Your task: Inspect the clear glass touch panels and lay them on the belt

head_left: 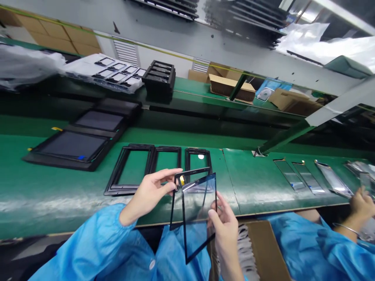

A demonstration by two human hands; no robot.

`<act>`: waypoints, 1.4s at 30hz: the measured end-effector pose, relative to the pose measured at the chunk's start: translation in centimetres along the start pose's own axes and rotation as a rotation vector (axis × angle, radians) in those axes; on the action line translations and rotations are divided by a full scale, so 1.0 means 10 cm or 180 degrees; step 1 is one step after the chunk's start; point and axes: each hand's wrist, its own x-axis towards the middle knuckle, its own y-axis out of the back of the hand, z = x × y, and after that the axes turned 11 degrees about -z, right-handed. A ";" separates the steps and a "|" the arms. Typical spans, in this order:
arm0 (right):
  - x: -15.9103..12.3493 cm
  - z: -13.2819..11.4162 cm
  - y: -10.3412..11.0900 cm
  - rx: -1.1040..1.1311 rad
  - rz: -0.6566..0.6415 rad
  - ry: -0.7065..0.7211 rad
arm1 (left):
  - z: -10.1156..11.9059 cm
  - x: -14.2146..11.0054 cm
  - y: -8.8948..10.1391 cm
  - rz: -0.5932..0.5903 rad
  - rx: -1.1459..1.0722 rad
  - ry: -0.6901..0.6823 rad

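Note:
My left hand (154,191) pinches the upper left corner of a thin black frame (173,210), held tilted above the table's front edge. In front of it, my right hand (225,222) grips the right side of a clear glass panel with a black border (196,218). Panel and frame overlap in view; whether they touch I cannot tell. A small yellow tab (182,180) shows near my left fingertips. Behind my hands, black frames (131,166) lie in stacks on the green table, with another stack (198,156) just beyond the panel.
Dark screens rest in a black tray (61,164) at the left. On the right lie several thin glass panels (312,177), near a co-worker's hand (361,203). A slanted post (293,134) meets the table. Below the edge stands a cardboard box (269,249). A shelf (199,93) runs behind.

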 end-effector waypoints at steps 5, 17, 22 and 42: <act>-0.01 0.01 -0.02 0.0050 -0.0044 -0.0054 | 0.00 -0.01 -0.01 0.0083 0.0134 -0.0254; -0.04 0.01 -0.08 0.0189 -0.0046 -0.0058 | 0.07 -0.07 -0.09 0.0287 0.0354 -0.0502; -0.06 0.01 -0.10 0.0171 0.0013 -0.0030 | 0.07 -0.07 -0.11 0.0242 0.0319 -0.0419; -0.14 -0.09 -0.17 -0.0304 0.0055 -0.0059 | -0.05 -0.10 -0.07 -0.0046 -0.0680 0.0262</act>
